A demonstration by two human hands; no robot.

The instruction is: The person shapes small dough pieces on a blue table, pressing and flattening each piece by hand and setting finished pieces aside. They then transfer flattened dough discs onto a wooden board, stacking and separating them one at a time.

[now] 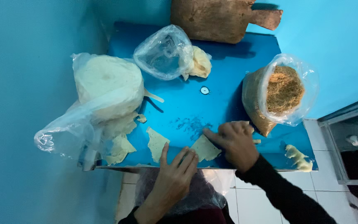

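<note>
Your right hand [236, 143] lies flat, fingers together, pressing on one pale triangular dough sheet [204, 148] at the near edge of the blue bench [228, 62]; it grips nothing. Your left hand [174, 176] rests just beside it, fingers spread and open, its fingertips touching the same sheet's near edge. A second loose sheet piece [156, 143] lies just left of your left thumb, and more torn pieces [120, 150] sit further left. Beyond them stands one round stack of sheets [108, 85] in a clear plastic bag. One crumpled clear bag [164, 53] holds a dough lump at the back. One open bag of brown crumbs [280, 93] stands to your right, one wooden board [216, 18] behind it.
</note>
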